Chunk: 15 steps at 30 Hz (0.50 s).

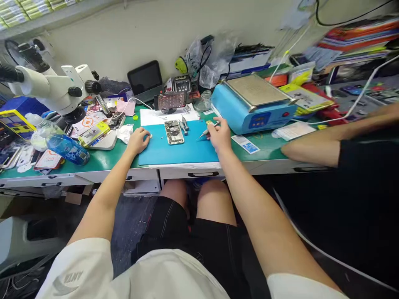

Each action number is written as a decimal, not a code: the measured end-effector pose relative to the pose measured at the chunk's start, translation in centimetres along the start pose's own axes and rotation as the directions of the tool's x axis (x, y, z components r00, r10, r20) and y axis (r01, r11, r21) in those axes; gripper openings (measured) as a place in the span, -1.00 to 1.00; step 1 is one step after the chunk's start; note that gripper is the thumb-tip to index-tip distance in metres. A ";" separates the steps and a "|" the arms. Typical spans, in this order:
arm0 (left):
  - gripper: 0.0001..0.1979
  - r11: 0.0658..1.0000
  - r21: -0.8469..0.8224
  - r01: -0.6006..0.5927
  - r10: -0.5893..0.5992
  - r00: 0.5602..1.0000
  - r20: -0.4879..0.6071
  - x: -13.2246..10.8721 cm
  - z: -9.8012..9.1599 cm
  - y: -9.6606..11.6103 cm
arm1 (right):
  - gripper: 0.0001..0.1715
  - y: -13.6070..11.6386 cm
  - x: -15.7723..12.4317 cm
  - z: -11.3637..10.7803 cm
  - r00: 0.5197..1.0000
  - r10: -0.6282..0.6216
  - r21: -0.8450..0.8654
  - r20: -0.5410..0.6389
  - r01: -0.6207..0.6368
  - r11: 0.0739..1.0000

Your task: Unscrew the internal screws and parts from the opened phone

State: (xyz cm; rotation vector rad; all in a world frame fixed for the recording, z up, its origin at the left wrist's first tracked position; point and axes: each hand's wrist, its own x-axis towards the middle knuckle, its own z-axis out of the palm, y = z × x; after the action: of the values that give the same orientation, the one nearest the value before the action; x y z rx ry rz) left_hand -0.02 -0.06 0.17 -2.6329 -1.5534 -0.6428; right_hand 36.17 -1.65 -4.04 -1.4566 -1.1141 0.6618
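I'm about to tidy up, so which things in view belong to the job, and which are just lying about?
Likely part of the job:
thin tool in the right hand
opened phone
two grey tools beside it
blue mat underneath

Seemingly just standing or lying about:
blue bottle
microscope
glass jar
paper card

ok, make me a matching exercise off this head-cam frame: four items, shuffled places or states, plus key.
Items:
1. opened phone
2. thin-tipped tool
3. propped phone
4. microscope

Places or states:
A. upright, screen lit
B. white, at the picture's left
C. held in the right hand
D. lying on the blue mat

Pairs: 1-D, 2-C, 3-A, 4-B
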 end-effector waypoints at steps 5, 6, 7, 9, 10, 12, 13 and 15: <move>-0.73 1.000 -0.007 0.000 0.000 1.000 0.012 0.1 -0.2 0.1 | -0.39 0.0 0.0 0.0 1.000 -0.015 -0.004 0.008 0.015 1.000; -0.73 1.000 -0.009 0.001 -0.001 1.000 0.013 0.1 -0.2 0.1 | -0.40 0.1 0.1 0.0 1.000 -0.019 -0.004 0.010 0.019 1.000; -0.74 1.000 -0.010 0.003 -0.003 1.000 0.014 0.1 -0.3 0.2 | -0.40 0.1 0.1 0.0 1.000 -0.023 -0.004 0.012 0.023 1.000; -0.73 1.000 -0.012 0.006 -0.006 1.000 0.015 0.1 -0.4 0.3 | -0.42 0.3 0.2 -0.1 0.999 -0.033 -0.005 0.016 0.033 0.999; -0.73 1.000 -0.013 0.007 -0.007 1.000 0.015 0.1 -0.5 0.4 | -0.42 0.3 0.2 -0.1 0.999 -0.040 -0.006 0.019 0.040 0.999; -0.71 1.000 -0.015 0.008 -0.008 1.000 0.017 0.1 -0.6 0.6 | -0.42 0.5 0.3 -0.1 0.998 -0.054 -0.008 0.023 0.055 0.998; -0.71 1.000 -0.015 0.009 -0.009 1.000 0.017 0.1 -0.7 0.7 | -0.42 0.6 0.3 -0.1 0.998 -0.063 -0.010 0.026 0.063 0.998; -0.71 1.000 -0.012 0.011 -0.010 1.000 0.016 0.1 -0.8 0.8 | -0.44 0.7 0.4 0.0 0.996 -0.078 -0.014 0.032 0.079 0.997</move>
State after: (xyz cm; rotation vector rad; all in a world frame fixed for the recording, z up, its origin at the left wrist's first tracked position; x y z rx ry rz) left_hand 0.40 -0.53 1.12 -2.6469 -1.5737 -0.6350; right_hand 36.50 -1.29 -4.62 -1.4121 -1.1973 0.6244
